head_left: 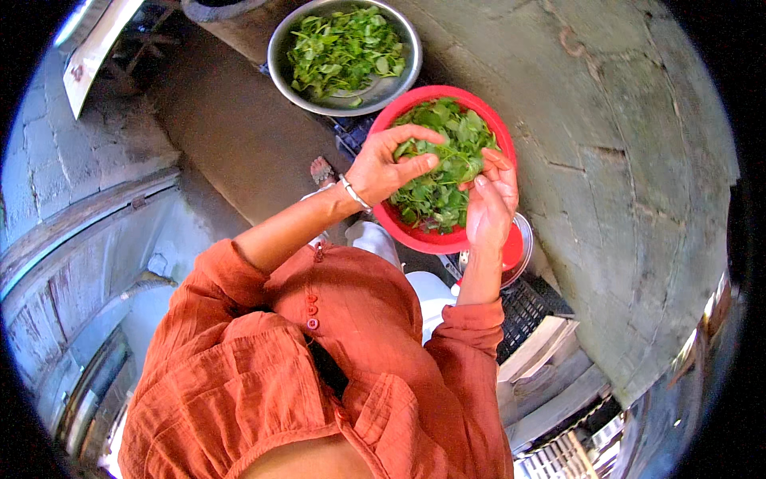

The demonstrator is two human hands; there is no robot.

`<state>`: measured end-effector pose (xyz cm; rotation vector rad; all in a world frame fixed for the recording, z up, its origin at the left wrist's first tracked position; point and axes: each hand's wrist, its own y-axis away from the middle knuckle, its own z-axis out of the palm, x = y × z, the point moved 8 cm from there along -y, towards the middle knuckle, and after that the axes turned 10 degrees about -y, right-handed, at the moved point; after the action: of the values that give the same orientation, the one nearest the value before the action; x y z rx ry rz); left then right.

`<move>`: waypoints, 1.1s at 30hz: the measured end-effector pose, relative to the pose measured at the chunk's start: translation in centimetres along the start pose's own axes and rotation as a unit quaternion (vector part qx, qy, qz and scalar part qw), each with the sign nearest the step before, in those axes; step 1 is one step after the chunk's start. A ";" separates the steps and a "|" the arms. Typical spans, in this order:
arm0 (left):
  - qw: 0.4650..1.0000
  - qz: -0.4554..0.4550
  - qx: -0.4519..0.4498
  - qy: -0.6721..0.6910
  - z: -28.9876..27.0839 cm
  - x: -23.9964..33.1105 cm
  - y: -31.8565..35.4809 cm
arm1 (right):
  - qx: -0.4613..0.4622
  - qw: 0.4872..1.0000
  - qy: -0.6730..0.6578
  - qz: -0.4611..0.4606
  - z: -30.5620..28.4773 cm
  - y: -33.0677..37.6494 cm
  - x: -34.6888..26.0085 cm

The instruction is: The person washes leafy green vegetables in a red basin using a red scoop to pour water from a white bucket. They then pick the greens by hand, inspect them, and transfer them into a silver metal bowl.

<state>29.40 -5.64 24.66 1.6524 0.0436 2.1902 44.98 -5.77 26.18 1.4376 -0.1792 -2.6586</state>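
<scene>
Seen in the head view, looking down past an orange-red shirt (351, 295) with rolled sleeves: working with both hands over a red basin (499, 120) heaped with green leaves (427, 195). Reaching in across the basin's left edge with the left grip (383, 166), thumb and fingers apart, tips above the leaves near the middle; wearing a silver-coloured bracelet (354, 194) at that wrist. Coming up over the basin's right edge with the right grip (493, 198), palm partly turned up, fingers curled close to a green sprig (464, 164) lying between the two hands; cannot tell whether clamped on it or only touching. Filling most of the basin with loose leaves, nearly out to the rim, with bare red showing along the near edge.

Just beyond the basin's far left edge, standing close to it: a steel bowl (388, 86) holding more leafy greens (339, 49), with bare metal showing toward its near right edge. Partly hidden behind the right forearm, by the basin's near right edge: a metal dish (524, 239) with a red cup (511, 247) inside. Nearer still: a black crate (520, 315) beside some wooden boards (542, 349).
</scene>
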 end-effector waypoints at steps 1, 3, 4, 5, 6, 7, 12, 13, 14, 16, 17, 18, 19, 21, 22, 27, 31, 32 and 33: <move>0.999 0.022 -0.017 -0.035 1.7 1.0 0.1 | 0.010 1.000 0.009 -0.011 -0.3 0.9 -0.9; 0.991 0.064 -0.045 -0.110 4.4 1.8 0.3 | -0.007 0.999 0.031 -0.029 -0.6 2.4 -2.4; 0.984 0.084 -0.055 -0.149 5.4 1.8 0.4 | -0.015 0.998 0.042 -0.037 -0.7 3.2 -3.1; 0.975 0.103 -0.066 -0.187 6.5 1.9 0.5 | -0.016 0.998 0.044 -0.032 -0.7 4.0 -3.9; 0.966 0.102 -0.074 -0.227 7.3 1.9 0.6 | -0.010 0.998 0.051 -0.040 -1.1 4.6 -4.4; 0.955 0.102 -0.081 -0.266 8.0 1.9 0.7 | -0.003 0.997 0.059 -0.048 -1.6 5.1 -5.0; 0.938 0.122 -0.083 -0.313 10.7 2.3 1.7 | 0.003 0.995 0.067 -0.076 -3.4 7.1 -7.0; 0.942 0.130 -0.074 -0.301 11.1 2.5 1.9 | 0.009 0.994 0.076 -0.078 -3.6 7.5 -7.3; 0.946 0.123 -0.072 -0.293 11.4 2.4 2.0 | 0.014 0.993 0.084 -0.078 -3.7 7.8 -7.6; 0.953 0.109 -0.066 -0.275 11.9 2.4 2.1 | 0.015 0.992 0.094 -0.083 -3.7 8.3 -8.3; 0.954 0.129 -0.056 -0.266 12.0 2.5 2.1 | 0.011 0.992 0.095 -0.085 -3.7 8.5 -8.6; 0.956 0.133 -0.051 -0.256 12.1 2.5 2.2 | 0.007 0.991 0.096 -0.088 -3.6 8.7 -8.9; 0.959 0.136 -0.046 -0.245 12.2 2.7 2.3 | 0.006 0.991 0.096 -0.090 -3.5 8.9 -9.1; 0.957 0.144 -0.038 -0.250 12.4 3.1 2.5 | 0.004 0.991 0.098 -0.094 -3.5 9.2 -9.6; 0.957 0.146 -0.036 -0.248 12.5 3.2 2.5 | 0.007 0.991 0.098 -0.094 -3.7 9.3 -9.6; 0.965 0.142 -0.029 -0.219 12.7 3.4 2.8 | 0.033 0.986 0.125 -0.105 -4.2 9.8 -10.1; 0.960 0.154 -0.023 -0.233 12.6 3.9 3.1 | 0.044 0.984 0.133 -0.112 -4.1 9.8 -10.3; 0.960 0.156 -0.021 -0.233 12.6 4.1 3.1 | 0.042 0.984 0.130 -0.112 -4.0 9.9 -10.3; 0.959 0.158 -0.019 -0.233 12.6 4.2 3.2 | 0.040 0.985 0.127 -0.111 -4.0 9.8 -10.3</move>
<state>39.22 -9.83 33.12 2.2339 -0.4170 1.9270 54.34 -14.06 34.07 1.9089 -0.1083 -2.6244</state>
